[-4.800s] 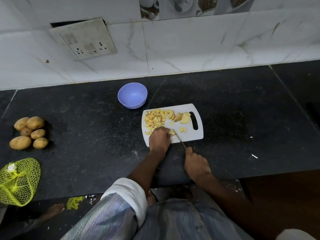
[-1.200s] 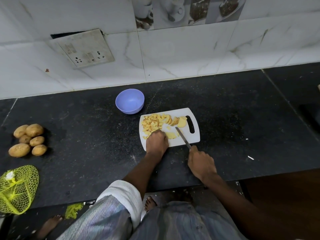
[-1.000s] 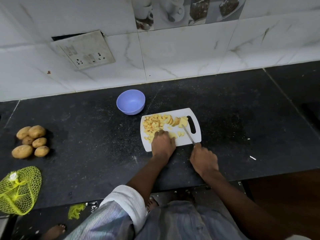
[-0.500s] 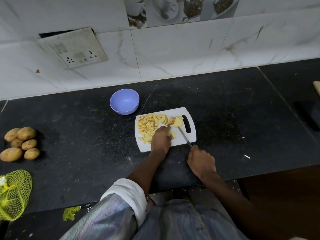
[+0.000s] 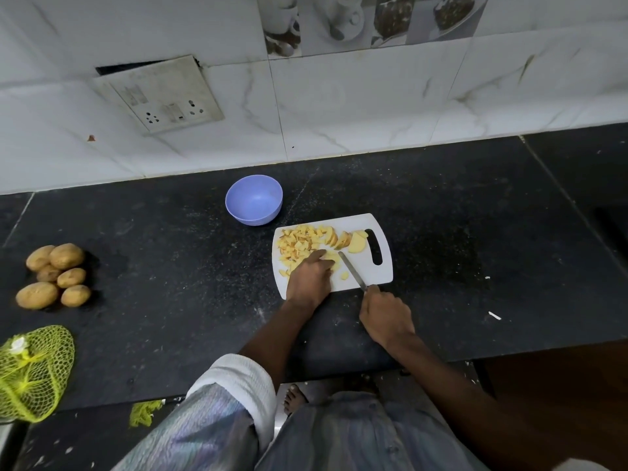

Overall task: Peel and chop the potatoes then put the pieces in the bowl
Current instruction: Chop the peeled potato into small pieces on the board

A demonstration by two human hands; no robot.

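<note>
Potato pieces lie heaped on the left and rear part of a white cutting board, which sits flat on the black countertop. Several thicker slices and one larger peeled chunk lie toward the board's handle slot, on its right side.

Left hand: rests on the board with fingers curled down over a piece of potato, pinning it in place. The hand covers most of that piece.

Right hand: wraps the handle of a knife. The hand itself sits off the board, over the countertop at the board's near edge. The blade angles up and left across the board, its tip just beside the left hand's fingers. One small loose piece lies on the board just left of the blade.

Bowl: lilac, upright, standing behind the board's rear left corner, near it but not touching. Its visible inside shows no potato.

Surroundings: six unpeeled potatoes are grouped at the far left of the countertop, well apart from the board. A yellow mesh bag lies at the near left edge. A switch-and-socket plate is mounted on the tiled wall behind the bowl.
</note>
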